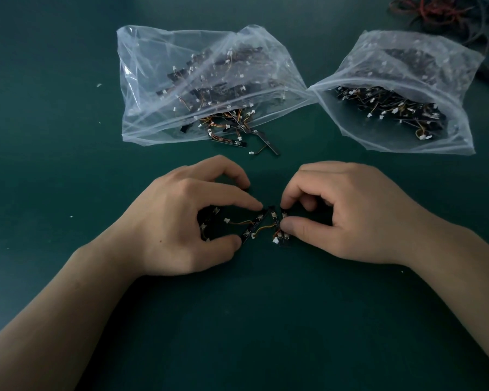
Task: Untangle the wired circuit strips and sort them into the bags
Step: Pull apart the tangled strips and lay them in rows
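A small tangle of black circuit strips [253,225] with orange-yellow wires and white plugs lies on the green mat between my hands. My left hand [187,215] pinches one long strip between fingertip and thumb, with more strips under its palm. My right hand [342,213] pinches a short strip [283,215] at the tangle's right end. Beyond them lie two clear plastic bags: the left bag [181,66] holds many wired strips, several spilling from its mouth [237,134]; the right bag [401,80] stands open with strips inside.
The dark green mat [237,320] covers the whole table. A heap of red and dark cables [441,12] lies at the far right corner, behind the right bag. A few white specks dot the mat on the left.
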The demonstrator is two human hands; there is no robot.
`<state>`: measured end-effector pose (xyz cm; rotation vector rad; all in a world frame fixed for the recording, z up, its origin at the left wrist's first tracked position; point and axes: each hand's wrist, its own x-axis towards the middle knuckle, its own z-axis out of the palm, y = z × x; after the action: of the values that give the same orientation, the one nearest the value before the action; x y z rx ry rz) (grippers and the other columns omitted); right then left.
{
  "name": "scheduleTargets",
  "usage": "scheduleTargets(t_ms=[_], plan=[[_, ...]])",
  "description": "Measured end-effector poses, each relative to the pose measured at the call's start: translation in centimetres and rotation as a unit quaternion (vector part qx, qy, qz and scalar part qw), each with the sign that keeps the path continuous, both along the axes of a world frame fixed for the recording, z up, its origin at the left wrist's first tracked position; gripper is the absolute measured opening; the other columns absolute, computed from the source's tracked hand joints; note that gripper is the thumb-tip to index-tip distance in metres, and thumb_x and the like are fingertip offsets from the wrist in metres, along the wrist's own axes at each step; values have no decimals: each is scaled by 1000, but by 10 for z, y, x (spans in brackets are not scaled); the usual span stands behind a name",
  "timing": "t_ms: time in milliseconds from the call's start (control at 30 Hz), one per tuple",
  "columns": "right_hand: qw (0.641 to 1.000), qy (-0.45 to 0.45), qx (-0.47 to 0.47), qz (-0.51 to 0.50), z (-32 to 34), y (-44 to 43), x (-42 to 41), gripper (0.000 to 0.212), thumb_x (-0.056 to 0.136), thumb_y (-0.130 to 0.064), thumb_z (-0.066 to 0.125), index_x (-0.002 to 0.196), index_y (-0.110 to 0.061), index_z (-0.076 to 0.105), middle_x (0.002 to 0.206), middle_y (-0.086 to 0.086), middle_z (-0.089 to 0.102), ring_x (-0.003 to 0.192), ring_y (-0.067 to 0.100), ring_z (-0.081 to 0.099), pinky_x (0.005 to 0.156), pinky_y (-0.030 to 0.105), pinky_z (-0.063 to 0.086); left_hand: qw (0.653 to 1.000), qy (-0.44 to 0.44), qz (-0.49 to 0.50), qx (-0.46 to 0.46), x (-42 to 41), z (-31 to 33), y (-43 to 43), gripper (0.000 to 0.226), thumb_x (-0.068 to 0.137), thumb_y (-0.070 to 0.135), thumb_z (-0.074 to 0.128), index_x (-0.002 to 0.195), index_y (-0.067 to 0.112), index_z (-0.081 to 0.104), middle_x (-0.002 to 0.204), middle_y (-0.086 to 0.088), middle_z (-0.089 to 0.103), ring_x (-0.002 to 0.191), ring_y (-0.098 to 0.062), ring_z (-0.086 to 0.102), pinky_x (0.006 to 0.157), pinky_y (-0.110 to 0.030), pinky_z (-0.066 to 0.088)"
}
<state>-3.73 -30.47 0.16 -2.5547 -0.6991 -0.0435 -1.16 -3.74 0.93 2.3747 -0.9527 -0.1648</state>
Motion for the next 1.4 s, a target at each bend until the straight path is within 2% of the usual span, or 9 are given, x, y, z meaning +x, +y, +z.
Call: scheduleTargets(t_ms=[200, 333, 500, 667, 833, 933, 1167, 1300, 1400], plan=[[1000, -4, -2, -3, 0, 2, 0, 28, 87, -65, 56, 97, -40, 64, 80, -18, 53, 78, 4, 55, 62, 31, 47, 1000, -16, 8, -17, -1, -4, -3, 40, 76, 50, 71, 115, 41, 74, 125, 21, 57, 101, -15, 66, 89, -43, 53], [1000, -8, -2, 6, -1, 7, -1, 27, 88, -64, 56, 97, -40, 64, 78, -17, 52, 76, 6, 53, 63, 34, 47, 1000, -22, -4, 2, 0, -3, -5, 61, 77, 50, 72, 137, 40, 64, 136, 21, 54, 117, -9, 62, 97, -42, 51], [1000, -12, -2, 3, -2, 10, -1, 28, 87, -65, 56, 96, -40, 63, 77, -16, 52, 76, 7, 53, 62, 33, 47, 1000, -18, 11, -2, -1, -2, -5, 58, 76, 54, 75, 132, 39, 66, 136, 25, 54, 124, -2, 57, 105, -40, 47], [1000, -8, -3, 2, -2, 10, -1, 29, 88, -67, 55, 98, -41, 63, 77, -16, 52, 76, 6, 53, 62, 34, 47, 1000, -10, 12, -18, -1, -3, -4, 55, 72, 56, 72, 122, 35, 64, 131, 24, 56, 100, 11, 55, 85, -22, 39], [1000, -8, -1, 2, -1, 9, -1, 29, 88, -66, 55, 99, -41, 63, 78, -17, 52, 77, 6, 54, 62, 34, 48, 999, -15, 19, -30, -2, -6, -5, 22, 79, 51, 73, 94, 36, 70, 126, 21, 58, 104, -9, 64, 91, -38, 50], [1000, -6, -3, 3, -1, 8, 0, 29, 88, -66, 55, 100, -41, 63, 78, -18, 52, 76, 5, 54, 62, 33, 47, 999, -10, 18, -49, -2, -7, -5, 8, 82, 43, 75, 84, 36, 72, 123, 20, 61, 100, -12, 66, 88, -40, 52], [1000, -3, -5, 4, -1, 6, -1, 29, 88, -65, 56, 103, -41, 65, 80, -18, 52, 77, 2, 53, 63, 31, 46, 997, -4, 18, -72, -2, -8, -6, 9, 82, 38, 76, 76, 33, 71, 118, 20, 63, 88, -10, 66, 79, -38, 53], [1000, 4, -2, 7, -1, 5, 0, 29, 88, -63, 56, 103, -41, 66, 80, -19, 52, 77, 5, 54, 63, 33, 47, 994, 2, 24, -106, -1, -6, -5, 12, 82, 25, 79, 74, 26, 70, 112, 12, 67, 69, -13, 60, 68, -25, 47], [1000, 8, 0, 7, -2, 5, 0, 29, 88, -63, 57, 103, -41, 66, 80, -19, 52, 77, 4, 53, 63, 32, 47, 993, 14, 27, -114, -1, -4, -5, 13, 81, 21, 79, 73, 24, 69, 108, 11, 68, 60, -19, 53, 63, -24, 45]])
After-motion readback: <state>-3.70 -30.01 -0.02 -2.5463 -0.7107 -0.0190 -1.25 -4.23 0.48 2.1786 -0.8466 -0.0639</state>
